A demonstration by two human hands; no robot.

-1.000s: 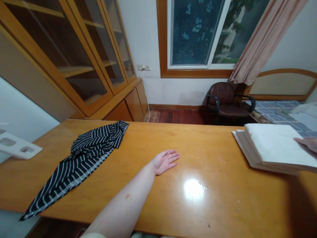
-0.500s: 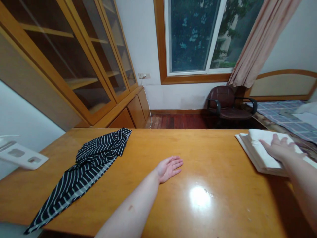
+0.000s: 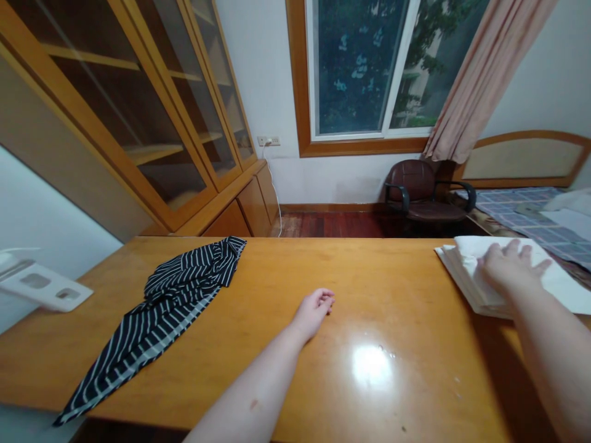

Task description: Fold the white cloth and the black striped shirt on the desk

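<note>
I see the right hand (image 3: pixel 513 267) at the right of the frame, palm down and fingers spread wide on the folded white stack (image 3: pixel 564 290), which lies at the table's far right; I judge the flat palm is there to steady the layers or press them down, since I see no grip around an edge. The right forearm slants in from the lower right corner. Near the middle of the frame, the left hand (image 3: pixel 315 309) rests low at the wooden table (image 3: pixel 392 280), its fingers loosely curled and narrow; I can't tell from here whether anything sits inside them. Its forearm rises diagonally from the bottom centre, wrist nearly straight. The striped cloth (image 3: pixel 184 286) lies crumpled across the left of the frame, well apart from both hands, perhaps put aside to leave the middle free. A white plastic piece (image 3: pixel 52 288) shows at the left edge.
</note>
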